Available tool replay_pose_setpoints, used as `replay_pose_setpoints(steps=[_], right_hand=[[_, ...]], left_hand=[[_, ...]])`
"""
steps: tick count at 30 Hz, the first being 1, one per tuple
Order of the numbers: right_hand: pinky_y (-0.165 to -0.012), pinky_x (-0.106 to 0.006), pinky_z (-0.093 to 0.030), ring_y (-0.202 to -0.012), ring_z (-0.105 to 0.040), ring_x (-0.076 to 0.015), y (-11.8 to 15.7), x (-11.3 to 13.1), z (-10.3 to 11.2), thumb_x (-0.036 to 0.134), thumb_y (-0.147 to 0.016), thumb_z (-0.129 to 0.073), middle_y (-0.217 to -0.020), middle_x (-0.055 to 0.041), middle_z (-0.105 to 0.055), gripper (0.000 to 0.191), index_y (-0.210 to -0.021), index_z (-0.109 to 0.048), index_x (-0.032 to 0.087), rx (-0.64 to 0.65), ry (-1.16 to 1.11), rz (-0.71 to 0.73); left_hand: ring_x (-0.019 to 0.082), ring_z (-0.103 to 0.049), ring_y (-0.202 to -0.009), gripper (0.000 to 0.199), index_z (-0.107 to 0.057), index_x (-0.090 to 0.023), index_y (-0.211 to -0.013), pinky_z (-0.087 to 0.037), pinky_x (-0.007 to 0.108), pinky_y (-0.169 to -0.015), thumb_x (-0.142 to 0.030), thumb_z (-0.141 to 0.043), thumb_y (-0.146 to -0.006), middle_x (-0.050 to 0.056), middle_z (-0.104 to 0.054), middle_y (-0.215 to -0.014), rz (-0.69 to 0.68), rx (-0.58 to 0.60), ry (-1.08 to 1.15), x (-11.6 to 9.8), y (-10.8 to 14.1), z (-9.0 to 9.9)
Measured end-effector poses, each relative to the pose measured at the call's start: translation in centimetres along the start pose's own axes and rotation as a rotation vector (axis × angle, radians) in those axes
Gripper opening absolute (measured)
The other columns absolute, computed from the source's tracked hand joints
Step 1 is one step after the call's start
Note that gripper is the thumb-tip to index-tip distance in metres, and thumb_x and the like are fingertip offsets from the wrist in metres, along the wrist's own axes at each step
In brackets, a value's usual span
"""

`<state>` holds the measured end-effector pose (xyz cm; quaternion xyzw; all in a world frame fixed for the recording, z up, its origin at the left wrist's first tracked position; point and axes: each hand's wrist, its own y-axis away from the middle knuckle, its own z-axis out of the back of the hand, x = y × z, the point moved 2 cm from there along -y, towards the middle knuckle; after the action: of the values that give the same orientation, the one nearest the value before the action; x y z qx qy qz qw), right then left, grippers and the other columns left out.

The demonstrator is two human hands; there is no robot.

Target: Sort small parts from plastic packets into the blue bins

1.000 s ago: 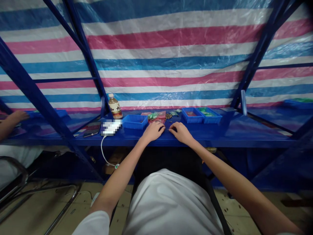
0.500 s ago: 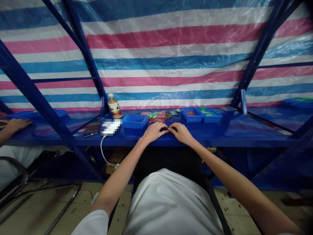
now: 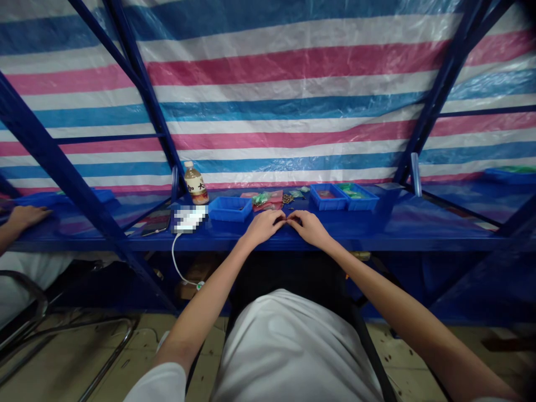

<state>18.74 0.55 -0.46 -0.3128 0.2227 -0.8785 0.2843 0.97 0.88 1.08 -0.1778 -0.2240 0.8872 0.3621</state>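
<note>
My left hand (image 3: 267, 224) and my right hand (image 3: 306, 226) meet over the front part of the blue table (image 3: 402, 226), fingertips touching or nearly so. Both are closed in a pinch; whatever lies between the fingers is too small or hidden to make out. Just beyond them is a pile of small brass-coloured pieces (image 3: 287, 199). Beside it lie a red plastic bag (image 3: 275, 198) and a crumpled green bag (image 3: 260, 199). Left of my left hand stands a blue bin (image 3: 230, 208) with a little something inside.
Two blue bins, one with reddish contents (image 3: 325, 196) and one with green packets (image 3: 354, 192), stand at the right. A drink bottle (image 3: 196, 184), a phone (image 3: 156, 224) and a white cable (image 3: 176, 259) are left. Blue posts (image 3: 157, 111) flank the table; another person's hand (image 3: 29, 216) rests far left.
My fingertips have drawn slightly closer together, the right hand shifting a little left. The bins, bags and bottle stay where they were.
</note>
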Motion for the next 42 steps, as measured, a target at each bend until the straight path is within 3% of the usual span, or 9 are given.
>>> replay_pose_setpoints(steps=[11, 20, 28, 42], right_hand=[[-0.074, -0.029, -0.041, -0.081, -0.057, -0.019, 0.0, 0.3, -0.1, 0.028, -0.092, -0.052, -0.086, -0.0052, -0.067, 0.016, -0.093, -0.065, 0.02, -0.01, 0.033, 0.032], [-0.081, -0.032, -0.041, -0.083, -0.058, -0.0193, 0.1, 0.7, 0.1, 0.026, -0.093, -0.052, -0.085, -0.0058, -0.067, 0.017, -0.088, -0.066, 0.018, -0.002, 0.097, 0.123], [-0.082, -0.033, -0.043, -0.085, -0.058, -0.0196, 0.1, 0.4, -0.1, 0.027, -0.093, -0.053, -0.088, -0.006, -0.068, 0.018, -0.087, -0.067, 0.019, -0.004, 0.093, 0.115], [-0.085, -0.034, -0.043, -0.089, -0.06, -0.0203, 0.2, 0.5, 0.0, 0.029, -0.094, -0.051, -0.089, -0.0062, -0.067, 0.02, -0.087, -0.067, 0.019, -0.004, 0.107, 0.119]], left_hand=[[0.021, -0.064, -0.091, 0.015, -0.056, -0.023, -0.104, -0.047, 0.03, -0.076, -0.029, -0.045, -0.096, 0.004, -0.067, -0.097, 0.036, -0.022, -0.005, 0.2, 0.2, -0.1], [0.023, -0.059, -0.097, 0.018, -0.057, -0.021, -0.097, -0.046, 0.034, -0.085, -0.031, -0.041, -0.097, 0.006, -0.065, -0.097, 0.077, -0.155, -0.099, -0.4, 0.0, 0.6], [0.025, -0.057, -0.089, 0.018, -0.058, -0.02, -0.083, -0.042, 0.037, -0.081, -0.028, -0.046, -0.093, 0.006, -0.066, -0.084, 0.352, -0.378, -0.26, 1.4, 0.3, 1.3], [0.03, -0.055, -0.097, 0.029, -0.063, -0.018, -0.092, -0.038, 0.04, -0.084, -0.033, -0.039, -0.094, 0.011, -0.067, -0.097, 0.601, -0.444, -0.41, 3.8, 1.3, 3.3]])
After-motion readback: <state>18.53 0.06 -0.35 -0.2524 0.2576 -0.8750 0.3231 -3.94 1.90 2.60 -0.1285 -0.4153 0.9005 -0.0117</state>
